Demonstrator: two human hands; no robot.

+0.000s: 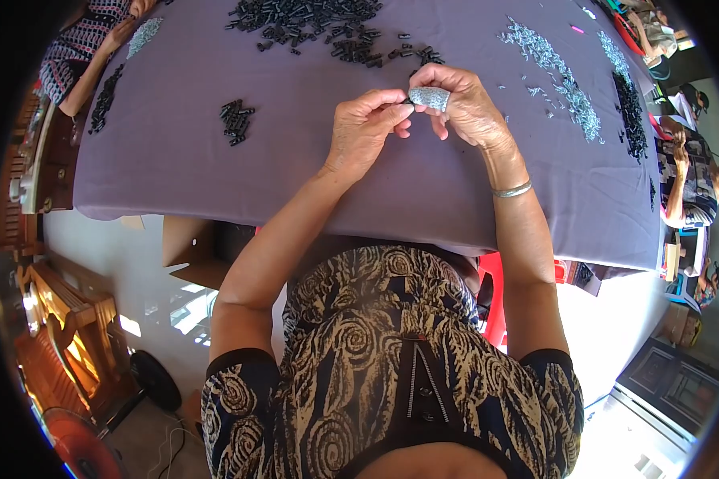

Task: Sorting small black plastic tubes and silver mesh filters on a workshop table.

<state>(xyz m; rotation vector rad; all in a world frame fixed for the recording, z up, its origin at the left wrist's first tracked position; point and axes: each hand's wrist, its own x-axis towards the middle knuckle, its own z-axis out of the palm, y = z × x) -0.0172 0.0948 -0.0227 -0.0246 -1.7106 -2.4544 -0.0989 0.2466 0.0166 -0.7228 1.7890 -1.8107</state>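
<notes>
My left hand [363, 132] is closed in a pinch on a small black piece [408, 102], mostly hidden by the fingertips. Against it, from the other side, comes my right hand [473, 108], its fingers curled in. A silvery-grey wrap [429, 98] covers what looks like the right thumb. Whatever the right fingertips hold is too small and too covered to make out. Beyond the hands lies a big heap of short black cylindrical pieces [307, 17]. A smaller black pile [236, 121] sits to the left, and small clear or silvery parts [547, 60] are strewn to the right.
The purple-grey tablecloth [295, 176] covers the table. Other people's arms are at the far left [84, 88] and right edge [677, 180], near more black and clear piles. Below the table are a cardboard box [188, 243], a red chair [494, 295] and a fan [156, 379].
</notes>
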